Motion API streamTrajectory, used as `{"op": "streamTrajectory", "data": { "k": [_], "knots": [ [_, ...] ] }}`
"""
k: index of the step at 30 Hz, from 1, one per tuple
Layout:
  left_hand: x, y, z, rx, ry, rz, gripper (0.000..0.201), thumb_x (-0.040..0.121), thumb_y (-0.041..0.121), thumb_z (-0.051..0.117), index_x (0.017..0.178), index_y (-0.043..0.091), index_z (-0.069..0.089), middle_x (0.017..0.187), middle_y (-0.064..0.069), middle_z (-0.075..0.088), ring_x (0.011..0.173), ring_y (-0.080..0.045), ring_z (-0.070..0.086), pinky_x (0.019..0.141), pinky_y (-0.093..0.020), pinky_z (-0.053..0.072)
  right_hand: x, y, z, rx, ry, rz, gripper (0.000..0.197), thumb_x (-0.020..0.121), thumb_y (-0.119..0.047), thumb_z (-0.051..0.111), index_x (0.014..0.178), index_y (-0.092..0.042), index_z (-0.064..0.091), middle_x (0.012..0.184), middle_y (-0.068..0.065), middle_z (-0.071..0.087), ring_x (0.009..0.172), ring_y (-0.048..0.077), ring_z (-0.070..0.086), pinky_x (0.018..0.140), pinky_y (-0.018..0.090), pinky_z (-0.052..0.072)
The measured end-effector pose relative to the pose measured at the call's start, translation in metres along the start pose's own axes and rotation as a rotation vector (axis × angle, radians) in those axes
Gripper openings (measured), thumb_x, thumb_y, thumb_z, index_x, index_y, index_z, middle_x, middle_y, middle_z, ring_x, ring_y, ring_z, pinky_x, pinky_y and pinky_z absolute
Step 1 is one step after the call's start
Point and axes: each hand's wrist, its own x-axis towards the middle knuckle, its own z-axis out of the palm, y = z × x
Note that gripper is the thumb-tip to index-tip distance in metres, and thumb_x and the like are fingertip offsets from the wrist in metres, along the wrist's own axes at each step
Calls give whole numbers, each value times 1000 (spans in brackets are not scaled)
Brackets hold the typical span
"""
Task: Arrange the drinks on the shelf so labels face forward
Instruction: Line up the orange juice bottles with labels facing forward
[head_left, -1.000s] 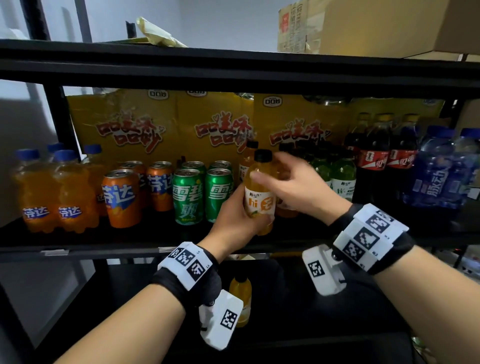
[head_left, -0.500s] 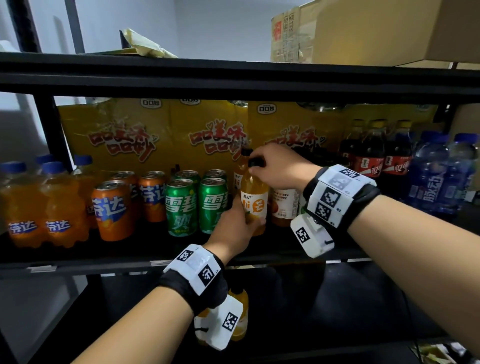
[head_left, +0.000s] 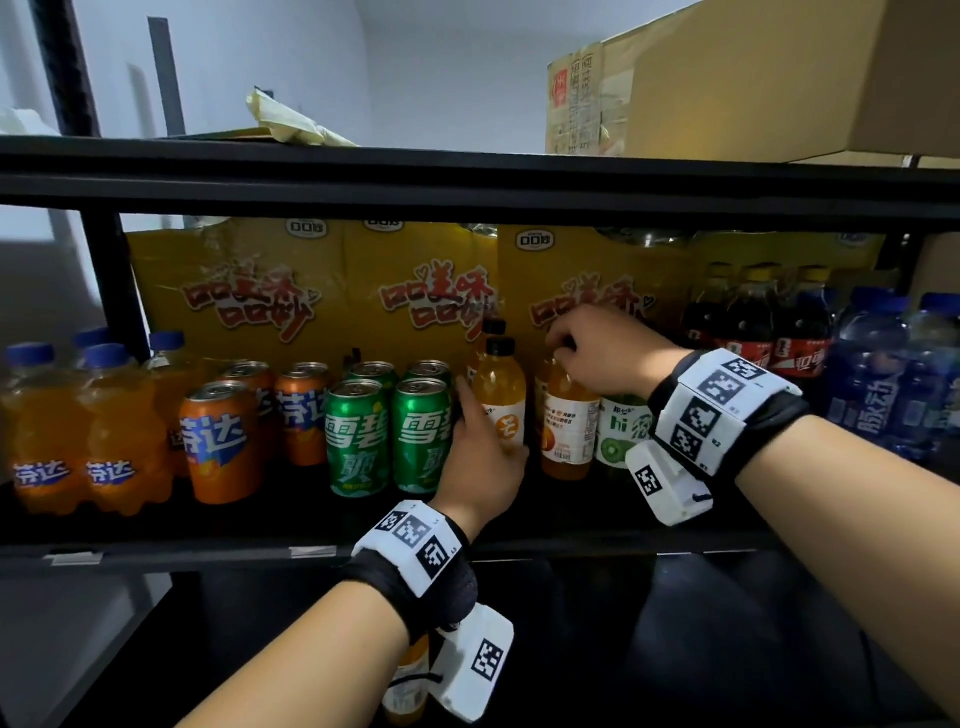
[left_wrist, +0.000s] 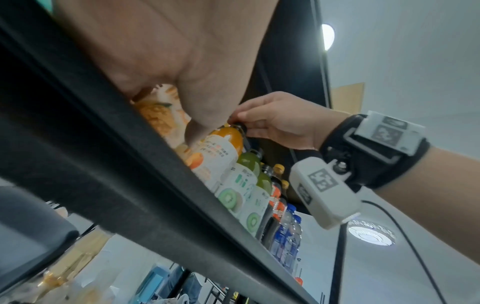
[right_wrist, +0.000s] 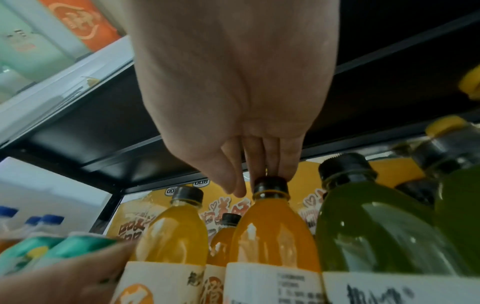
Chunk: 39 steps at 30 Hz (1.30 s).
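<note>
On the black shelf (head_left: 597, 506) an orange juice bottle (head_left: 500, 387) with a black cap stands with its label to the front. My left hand (head_left: 480, 457) wraps its lower body, seen from below as thumb and palm (left_wrist: 202, 96). Just to the right a second orange juice bottle (head_left: 567, 426) (right_wrist: 272, 236) shows its small-print back label. My right hand (head_left: 571, 345) pinches its black cap (right_wrist: 270, 183) from above; the same pinch shows in the left wrist view, right hand (left_wrist: 272, 121) on the bottle (left_wrist: 221, 148).
Green cans (head_left: 358, 436), orange cans (head_left: 221, 441) and orange soda bottles (head_left: 47, 431) fill the shelf's left. Green kiwi bottles (head_left: 618, 431), cola bottles (head_left: 748, 332) and blue bottles (head_left: 878, 389) stand right. Yellow packs (head_left: 415, 296) line the back. The upper shelf (head_left: 467, 182) hangs close overhead.
My right hand left the cap of the first orange bottle and moved right onto the cap of the neighbouring one. The left hand stayed on the first bottle, now standing on the shelf.
</note>
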Motion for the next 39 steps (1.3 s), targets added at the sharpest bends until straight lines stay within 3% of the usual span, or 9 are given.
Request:
{"op": "streamTrajectory", "data": {
  "k": [5, 8, 12, 16, 21, 27, 32, 35, 39],
  "knots": [
    [13, 47, -18, 110, 136, 242, 91, 98, 23, 65, 164, 24, 3, 167, -7, 16, 150, -30, 31, 116, -35, 33, 10, 3, -6, -137, -55, -27, 30, 97, -8, 56, 126, -12, 64, 117, 9, 69, 89, 18, 67, 80, 35, 59],
    [39, 73, -43, 403, 67, 274, 63, 98, 29, 62, 156, 19, 38, 156, -14, 40, 137, -35, 49, 112, -44, 45, 16, 5, -9, -178, -93, -23, 28, 96, -8, 58, 123, -14, 65, 116, 6, 68, 101, 24, 66, 91, 41, 59],
    [57, 80, -62, 579, -102, 250, 42, 97, 24, 67, 138, 14, 64, 135, -11, 67, 120, -28, 64, 101, -40, 53, 17, 9, -8, -139, -164, -29, 28, 99, -7, 56, 123, -12, 67, 118, 8, 68, 103, 25, 67, 90, 39, 60],
    [61, 75, -68, 548, -77, 275, 40, 96, 17, 69, 135, 17, 67, 133, -6, 69, 120, -25, 64, 103, -38, 51, 21, 5, -5, -41, -103, -95, 28, 98, -9, 58, 125, -12, 67, 123, 9, 67, 109, 26, 65, 94, 42, 58],
    [62, 69, -75, 550, -52, 267, 26, 96, 19, 67, 121, 20, 75, 115, -7, 76, 105, -25, 70, 84, -30, 50, 29, -7, 5, 70, -62, -167, 33, 99, -16, 64, 133, -17, 66, 132, 5, 66, 116, 24, 63, 86, 29, 48],
    [75, 69, -89, 487, -80, 144, 33, 94, 46, 68, 123, 30, 72, 111, 6, 72, 82, -4, 59, 65, -13, 42, 46, -5, -10, 168, -45, -190, 25, 100, -32, 64, 115, -16, 74, 112, 1, 72, 90, 16, 64, 69, 26, 46],
    [102, 88, -91, 440, -58, 93, 34, 104, 31, 54, 124, 8, 69, 125, -15, 70, 112, -32, 66, 98, -42, 54, 66, 10, -19, 25, -87, -79, 32, 103, -7, 48, 127, -10, 70, 135, 11, 65, 118, 31, 63, 93, 36, 52],
    [114, 104, -88, 522, -136, 36, 37, 108, 13, 43, 140, 1, 55, 147, -20, 54, 132, -32, 54, 105, -36, 41, 71, 13, -17, -133, -219, -61, 29, 104, -8, 49, 127, -7, 66, 127, 14, 66, 113, 32, 64, 99, 42, 55],
    [130, 111, -83, 745, -247, 110, 37, 109, 19, 45, 140, 4, 59, 151, -16, 52, 135, -29, 51, 107, -34, 38, 74, 16, -12, -202, -269, -87, 23, 103, -15, 57, 120, -3, 67, 117, 14, 69, 105, 30, 67, 95, 43, 58]
  ]
}}
